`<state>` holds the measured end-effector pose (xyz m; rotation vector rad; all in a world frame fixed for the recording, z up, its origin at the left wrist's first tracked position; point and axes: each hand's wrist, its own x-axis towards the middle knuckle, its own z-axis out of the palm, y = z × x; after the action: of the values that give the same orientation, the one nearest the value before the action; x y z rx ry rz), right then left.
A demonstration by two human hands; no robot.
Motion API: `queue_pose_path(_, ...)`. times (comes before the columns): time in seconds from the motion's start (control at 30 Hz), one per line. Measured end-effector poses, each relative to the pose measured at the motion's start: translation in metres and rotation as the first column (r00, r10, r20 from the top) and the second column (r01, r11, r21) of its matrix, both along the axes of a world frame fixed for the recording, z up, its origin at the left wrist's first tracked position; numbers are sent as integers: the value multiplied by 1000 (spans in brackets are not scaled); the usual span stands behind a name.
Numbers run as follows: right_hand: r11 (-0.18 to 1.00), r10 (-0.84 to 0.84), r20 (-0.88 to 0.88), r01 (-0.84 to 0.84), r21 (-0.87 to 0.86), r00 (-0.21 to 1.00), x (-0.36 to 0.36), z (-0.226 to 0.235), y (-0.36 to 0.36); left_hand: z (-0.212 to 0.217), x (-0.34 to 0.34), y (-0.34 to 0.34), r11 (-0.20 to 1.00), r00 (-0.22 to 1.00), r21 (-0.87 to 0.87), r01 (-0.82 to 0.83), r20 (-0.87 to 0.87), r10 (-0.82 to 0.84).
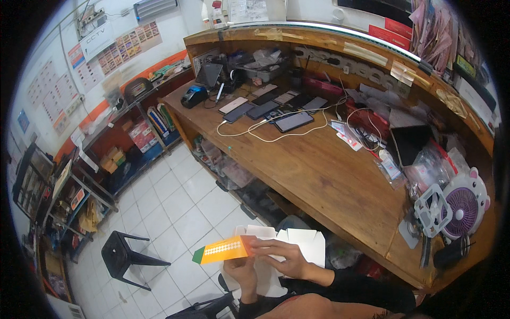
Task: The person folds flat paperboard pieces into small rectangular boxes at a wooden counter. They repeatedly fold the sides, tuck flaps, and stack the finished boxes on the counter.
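Above my lap is a small folding carton (226, 249), orange and yellow with a green end at the left. My left hand (243, 276) grips it from below, its fingers partly hidden behind the carton. At the carton's right end, the fingers of my right hand (284, 259) rest together on the reddish-orange edge, with the thumb underneath. Sheets of white cut card with flaps (311, 245) lie on my lap, behind and below both hands.
A curved wooden desk (340, 175) runs along the right, bearing several phones (294, 122), white cables, plastic bags and a purple-and-white fan (461, 206). A black stool (125, 255) stands on the white tiled floor at left. Shelves line the left wall.
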<state>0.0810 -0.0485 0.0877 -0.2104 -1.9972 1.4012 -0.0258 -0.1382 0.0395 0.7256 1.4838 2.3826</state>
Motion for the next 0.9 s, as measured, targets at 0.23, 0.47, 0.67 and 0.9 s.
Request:
queue_pose_path(0.23,971,-53,-49,63,229,997,1,1,18,31,-1,-2,986,985,-141,-86,-163,63)
queue_pose_path(0.47,991,32,-75,-42,-129,997,-15,16,41,20,-23,-8,953,939,281,110,284,-192)
queue_pose_path(0.67,947,322,218,-312,-80,921,-2,36,50,2,-43,-14,999,993,28,-37,117,34)
queue_pose_path(0.9,977,133,183,-159,139,974,-5,40,45,55,-34,-13,909,864,-409,83,-425,-270)
